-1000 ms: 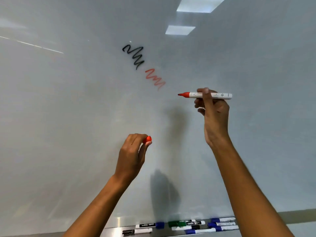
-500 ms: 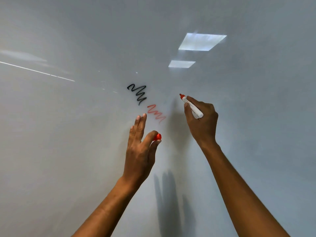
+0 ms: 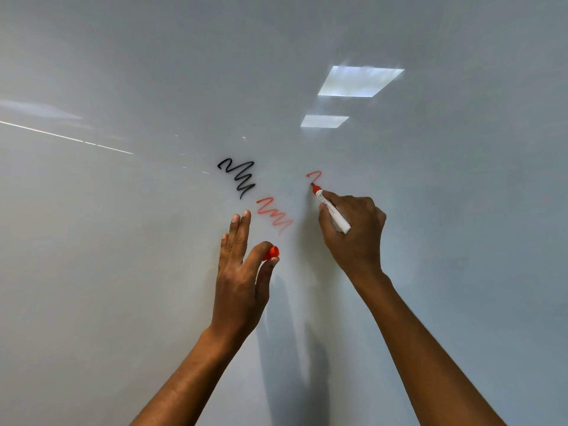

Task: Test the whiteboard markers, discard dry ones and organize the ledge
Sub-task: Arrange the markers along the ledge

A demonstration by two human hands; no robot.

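Two hands: marker point(image 3: 332, 210) gripped, cap point(image 3: 271, 252) pinched.

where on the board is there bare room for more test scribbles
Bare board lies left of the black squiggle and the left hand, and right of the right hand. It is crowded in the middle, where the faded red squiggle, the new red stroke and the red marker sit close.

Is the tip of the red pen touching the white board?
Touching. In the head view, the right hand presses the red-tipped white marker against the glossy white whiteboard, its tip meeting the end of a fresh red line.
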